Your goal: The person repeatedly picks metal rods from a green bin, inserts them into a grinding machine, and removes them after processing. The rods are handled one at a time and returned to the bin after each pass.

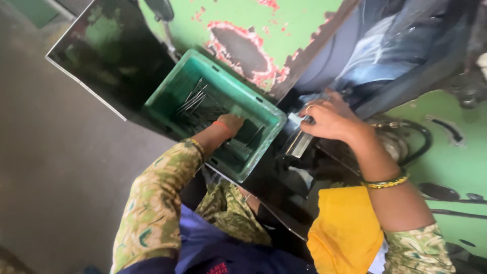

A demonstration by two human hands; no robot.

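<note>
My left hand (pixel 231 123) reaches down into a green plastic crate (pixel 264 109) that holds several thin metal rods (pixel 193 100). Its fingers are down among the rods and I cannot see whether they grip one. My right hand (pixel 329 119) rests to the right of the crate on a metal part (pixel 299 143) at the machine's work area, fingers curled over it. A gold bangle (pixel 386 182) sits on my right forearm.
The green painted machine body (pixel 264 20) with worn red patches fills the top and right. A dark metal tray (pixel 101 56) carries the crate. A yellow cloth (pixel 345 228) lies on my lap. Black hoses (pixel 421 137) run at the right. Grey floor lies at left.
</note>
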